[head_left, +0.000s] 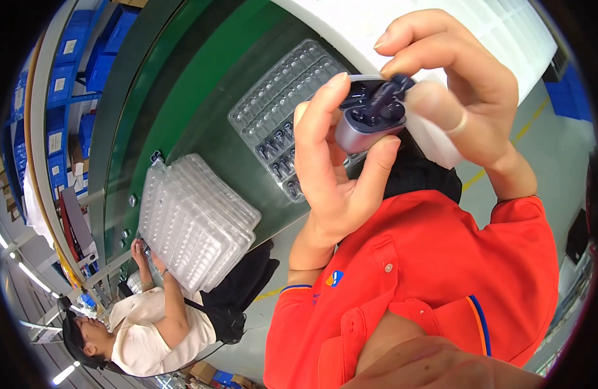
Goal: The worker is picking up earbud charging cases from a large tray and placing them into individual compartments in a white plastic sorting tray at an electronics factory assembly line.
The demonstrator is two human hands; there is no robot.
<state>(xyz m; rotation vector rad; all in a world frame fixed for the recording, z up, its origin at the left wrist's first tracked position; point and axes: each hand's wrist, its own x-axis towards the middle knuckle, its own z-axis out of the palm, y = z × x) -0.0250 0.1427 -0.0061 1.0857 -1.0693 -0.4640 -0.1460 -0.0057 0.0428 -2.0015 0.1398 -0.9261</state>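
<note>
From my remote seat I watch the left hand [334, 175] clamp a dark metallic case [364, 138] between thumb and index finger, its lid raised, held up close to the camera. The right hand [477, 91] has thumb and forefinger pinched on a dark earbud [401, 83] at the case's open top, though the blurred thumb means I cannot tell whether they touch. Behind, I see a clear tray [287, 83] partly filled with dark earbuds, beside a stack of clear trays [195, 220].
</note>
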